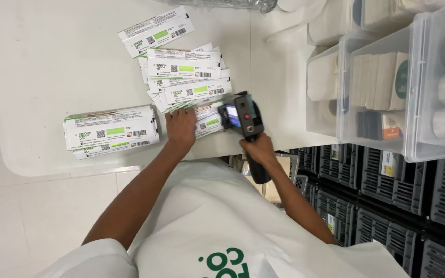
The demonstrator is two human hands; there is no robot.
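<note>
White sleeves nearest us, both arms reaching out over table (37,77). Our right hand (257,149) grips handheld printer (243,121) by handle, head set against fanned sleeves (186,82), apparently to mark them. Our left hand (180,127) lies flat, fingers spread, pinning fan so it won't slide. Squared stack (110,131) sits left, apart. Clear bins (387,87) right.
</note>
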